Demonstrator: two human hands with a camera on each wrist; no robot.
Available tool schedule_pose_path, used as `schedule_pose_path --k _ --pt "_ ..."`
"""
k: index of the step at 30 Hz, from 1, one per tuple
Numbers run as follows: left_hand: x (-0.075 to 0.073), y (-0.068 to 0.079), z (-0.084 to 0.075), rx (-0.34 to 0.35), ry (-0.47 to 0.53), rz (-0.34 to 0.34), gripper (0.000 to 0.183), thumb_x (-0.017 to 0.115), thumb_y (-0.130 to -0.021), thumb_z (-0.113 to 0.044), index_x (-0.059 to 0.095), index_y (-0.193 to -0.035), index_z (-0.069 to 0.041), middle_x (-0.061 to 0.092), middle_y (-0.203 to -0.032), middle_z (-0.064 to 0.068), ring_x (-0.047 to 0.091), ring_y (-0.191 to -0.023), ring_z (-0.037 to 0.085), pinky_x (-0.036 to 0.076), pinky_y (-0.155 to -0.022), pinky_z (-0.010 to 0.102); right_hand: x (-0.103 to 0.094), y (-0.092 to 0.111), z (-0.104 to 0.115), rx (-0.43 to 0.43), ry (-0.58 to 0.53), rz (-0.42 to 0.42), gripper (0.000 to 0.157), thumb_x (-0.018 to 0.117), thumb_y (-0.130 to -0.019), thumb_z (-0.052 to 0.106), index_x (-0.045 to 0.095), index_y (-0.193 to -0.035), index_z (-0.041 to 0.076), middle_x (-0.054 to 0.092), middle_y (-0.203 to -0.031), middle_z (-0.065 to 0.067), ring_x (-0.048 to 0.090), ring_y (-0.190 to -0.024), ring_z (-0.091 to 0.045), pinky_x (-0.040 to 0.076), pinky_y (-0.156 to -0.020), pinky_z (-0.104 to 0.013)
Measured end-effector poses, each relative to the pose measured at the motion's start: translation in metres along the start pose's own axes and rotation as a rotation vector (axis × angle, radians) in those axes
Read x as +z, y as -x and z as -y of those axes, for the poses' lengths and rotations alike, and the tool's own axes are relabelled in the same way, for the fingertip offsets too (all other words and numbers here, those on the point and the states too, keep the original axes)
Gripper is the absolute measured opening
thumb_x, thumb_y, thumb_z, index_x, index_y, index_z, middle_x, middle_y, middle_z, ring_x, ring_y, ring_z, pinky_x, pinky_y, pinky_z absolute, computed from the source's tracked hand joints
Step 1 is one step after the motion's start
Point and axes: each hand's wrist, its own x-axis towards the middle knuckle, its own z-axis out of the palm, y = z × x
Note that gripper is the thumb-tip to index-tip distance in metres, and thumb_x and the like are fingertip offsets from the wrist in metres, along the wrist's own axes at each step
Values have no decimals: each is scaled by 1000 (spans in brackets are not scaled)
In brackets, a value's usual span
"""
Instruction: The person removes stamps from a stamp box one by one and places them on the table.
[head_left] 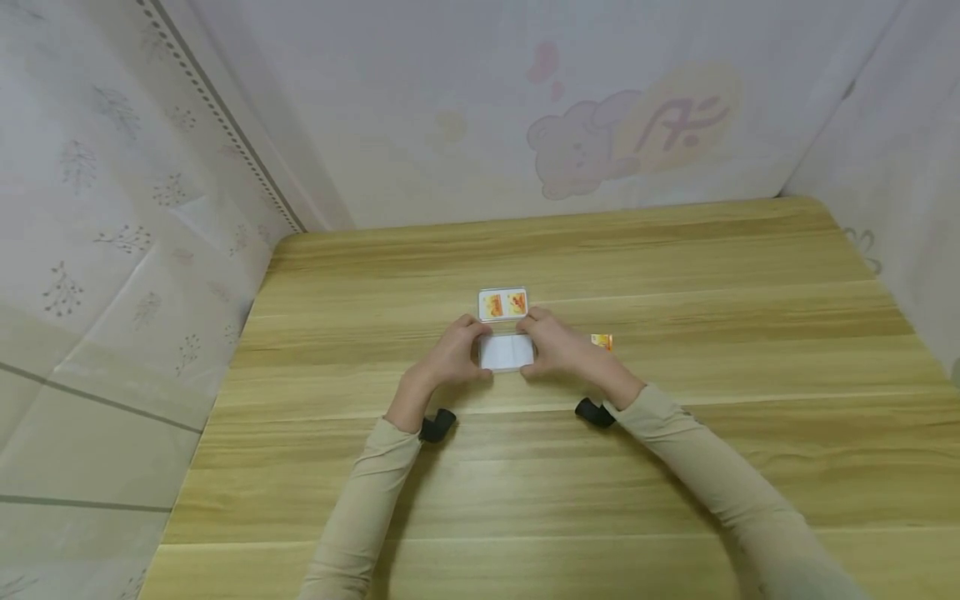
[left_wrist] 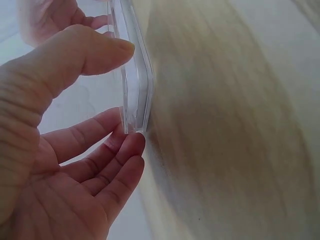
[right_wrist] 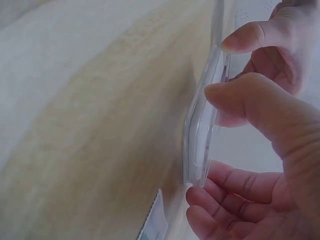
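Desk (head_left: 495, 500): yellowish-brown wood grain, banded left to right across the head frame. Left hand (head_left: 452, 354), frame centre: fingers clamped on the left end of the clear case (head_left: 507, 352), thumb at the lower corner. Right hand (head_left: 562, 346): fingers clamped on the right end, mirrored grip. Clear case: centre of the head frame; flat, glossy transparent plastic, rounded corners, white two-panel face upward, long axis left to right. Second case (head_left: 505, 305): just above, roughly parallel, two orange-yellow inserts (head_left: 492, 306). Small orange-yellow card (head_left: 602, 341): right of centre, partly hidden behind the right hand.
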Motion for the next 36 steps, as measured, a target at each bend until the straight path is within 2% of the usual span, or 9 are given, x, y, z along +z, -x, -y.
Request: schedule_pose_path --k 9,26,33,36 --pt "0 0 1 -14 9 8 58 82 -66 -7 57 -116 8 52 -110 18 51 -98 28 46 -87 36 -2 0 4 8 4 14 52 78 -68 16 58 -110 -7 53 -106 -15 49 -92 -23 47 -74 -31" --pt "1 -2 2 -42 29 39 57 81 -67 -6 57 -117 7 51 -110 16 49 -100 27 44 -90 37 -4 0 8 86 -10 70 50 78 -72 15 58 -113 -6 53 -108 -12 50 -90 -20 47 -73 -29" --pt "-1 0 5 -46 92 51 56 81 -69 -6 56 -118 7 51 -112 17 50 -105 30 43 -93 38 -3 0 6 72 -34 54 48 77 -75 18 59 -112 -6 54 -108 -12 50 -90 -20 47 -74 -28" --pt "-4 0 8 -36 137 25 53 79 -73 -8 55 -117 9 52 -113 18 50 -106 31 42 -94 39 -5 1 4 77 -66 37 43 75 -79 20 60 -110 -6 55 -105 -12 50 -87 -20 46 -72 -29"
